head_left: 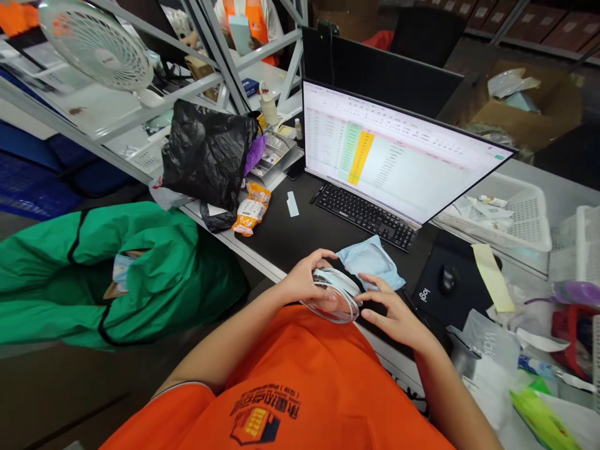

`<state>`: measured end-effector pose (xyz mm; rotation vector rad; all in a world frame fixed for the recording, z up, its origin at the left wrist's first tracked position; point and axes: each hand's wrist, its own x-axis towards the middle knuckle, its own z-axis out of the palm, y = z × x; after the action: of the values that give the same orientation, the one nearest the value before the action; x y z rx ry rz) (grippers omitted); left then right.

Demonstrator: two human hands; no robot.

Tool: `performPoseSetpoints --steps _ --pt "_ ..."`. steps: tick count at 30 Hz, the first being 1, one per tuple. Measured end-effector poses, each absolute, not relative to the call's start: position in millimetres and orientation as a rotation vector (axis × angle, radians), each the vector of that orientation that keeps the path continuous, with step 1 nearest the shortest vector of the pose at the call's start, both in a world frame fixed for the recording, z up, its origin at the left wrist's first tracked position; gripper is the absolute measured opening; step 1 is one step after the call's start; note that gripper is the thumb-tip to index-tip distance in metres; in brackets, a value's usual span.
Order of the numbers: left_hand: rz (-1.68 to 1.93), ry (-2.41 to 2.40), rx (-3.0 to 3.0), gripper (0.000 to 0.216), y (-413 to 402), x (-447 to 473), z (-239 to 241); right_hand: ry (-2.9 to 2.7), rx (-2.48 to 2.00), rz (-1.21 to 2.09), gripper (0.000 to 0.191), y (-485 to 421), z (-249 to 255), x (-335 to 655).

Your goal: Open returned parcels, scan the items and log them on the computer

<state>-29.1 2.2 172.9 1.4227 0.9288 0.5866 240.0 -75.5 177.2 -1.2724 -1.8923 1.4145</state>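
A: your left hand (307, 282) is curled around that clear round packet (334, 300), gripping its left rim. it's right at the front edge of the black desk (281, 237), over your lap.

B: yep, and your right hand (394, 314) is spread loose, just fingertips resting on the packet's right side. a light blue pouch (372, 261) lies just behind it, with the keyboard (365, 215) further back.

Clear round packet (334, 299), slightly tilted

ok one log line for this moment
left hand holds clear round packet | right hand fingertips on its edge | blue pouch on desk behind it
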Motion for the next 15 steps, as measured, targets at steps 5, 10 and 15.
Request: performPoseSetpoints --steps 5,10,15 --pt "0.669 0.808 1.381 0.102 -2.0 -22.9 181.0 -1.716 -1.342 1.326 0.03 -87.1 181.0 220.0" --pt "0.737 0.768 1.467 0.102 -1.0 -28.1 188.3 -1.34 -1.168 1.566 0.034 -93.9 172.7 209.0" --pt "0.697 0.857 1.56 0.106 -11.4 -31.7 194.6 -1.32 -1.333 1.349 0.039 -100.9 174.8 188.1"
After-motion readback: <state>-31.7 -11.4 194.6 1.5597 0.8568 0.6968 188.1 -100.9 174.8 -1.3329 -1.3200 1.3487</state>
